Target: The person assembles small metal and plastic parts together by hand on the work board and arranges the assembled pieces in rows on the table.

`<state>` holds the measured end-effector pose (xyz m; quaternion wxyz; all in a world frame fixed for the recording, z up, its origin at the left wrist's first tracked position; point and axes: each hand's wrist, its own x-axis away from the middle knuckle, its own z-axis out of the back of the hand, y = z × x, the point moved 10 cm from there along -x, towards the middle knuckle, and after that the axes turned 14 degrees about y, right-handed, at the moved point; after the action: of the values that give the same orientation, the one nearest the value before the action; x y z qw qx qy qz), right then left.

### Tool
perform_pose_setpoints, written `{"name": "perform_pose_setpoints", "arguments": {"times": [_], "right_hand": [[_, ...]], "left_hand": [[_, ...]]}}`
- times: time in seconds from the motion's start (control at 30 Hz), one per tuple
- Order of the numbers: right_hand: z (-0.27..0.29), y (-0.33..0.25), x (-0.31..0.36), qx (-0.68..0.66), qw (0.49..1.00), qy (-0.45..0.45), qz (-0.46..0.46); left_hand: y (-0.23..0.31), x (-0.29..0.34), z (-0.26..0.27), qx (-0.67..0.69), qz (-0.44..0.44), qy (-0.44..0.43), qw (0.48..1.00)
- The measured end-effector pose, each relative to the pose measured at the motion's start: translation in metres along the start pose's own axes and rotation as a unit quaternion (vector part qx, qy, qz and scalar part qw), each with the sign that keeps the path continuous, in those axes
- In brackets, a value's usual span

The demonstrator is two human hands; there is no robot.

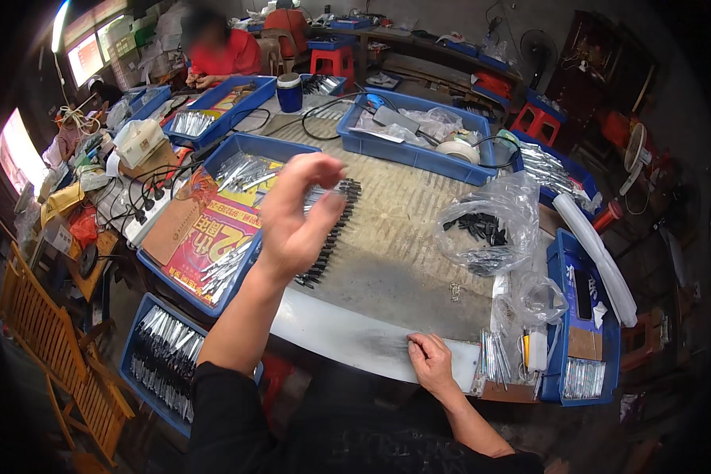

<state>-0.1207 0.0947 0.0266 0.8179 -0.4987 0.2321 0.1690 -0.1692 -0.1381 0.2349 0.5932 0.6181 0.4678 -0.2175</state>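
Note:
My left hand (299,217) is raised over the left part of the worktable (399,197). Its fingers curve with the thumb apart, and nothing shows between them. Beside and partly behind it runs a row of slim black-ended pieces (341,225). On the white strip (336,328) along the near table edge rests my right hand (432,365), its fingers curled together; whatever they may hold is hidden. A few tiny metal bits (455,292) lie beyond that hand. Farther right, a transparent plastic bag (521,197) holds small black parts (482,227).
Left of me, a blue tray (205,304) holds silver pieces and printed card; another tray (126,367) sits lower. A blue tray (482,175) with bags and tape stands at the back. At right are silver rods (494,359) and a tray (612,371). A person (225,55) sits across.

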Motion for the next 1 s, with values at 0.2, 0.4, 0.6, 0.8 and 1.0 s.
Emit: {"name": "perform_pose_setpoints", "arguments": {"times": [0.2, 0.4, 0.6, 0.8, 1.0], "right_hand": [[0.006, 0.006, 0.004, -0.01, 1.0, 0.003, -0.025], [0.016, 0.009, 0.002, -0.057, 0.994, 0.013, -0.095], [0.086, -0.076, -0.046, -0.087, 0.991, 0.088, 0.042], [0.161, -0.2, -0.061, -0.177, 0.92, 0.16, 0.309], [0.183, -0.267, -0.036, -0.267, 0.869, 0.193, 0.37]], "left_hand": [[0.172, 0.0, 0.02, 0.183, -0.146, 0.0, 0.972], [0.226, 0.016, 0.036, 0.156, -0.161, -0.014, 0.974], [0.253, 0.031, 0.03, 0.072, -0.166, -0.113, 0.977], [0.263, 0.034, 0.028, 0.026, -0.223, -0.113, 0.968], [0.257, 0.039, 0.016, 0.011, -0.24, -0.131, 0.962]]}}
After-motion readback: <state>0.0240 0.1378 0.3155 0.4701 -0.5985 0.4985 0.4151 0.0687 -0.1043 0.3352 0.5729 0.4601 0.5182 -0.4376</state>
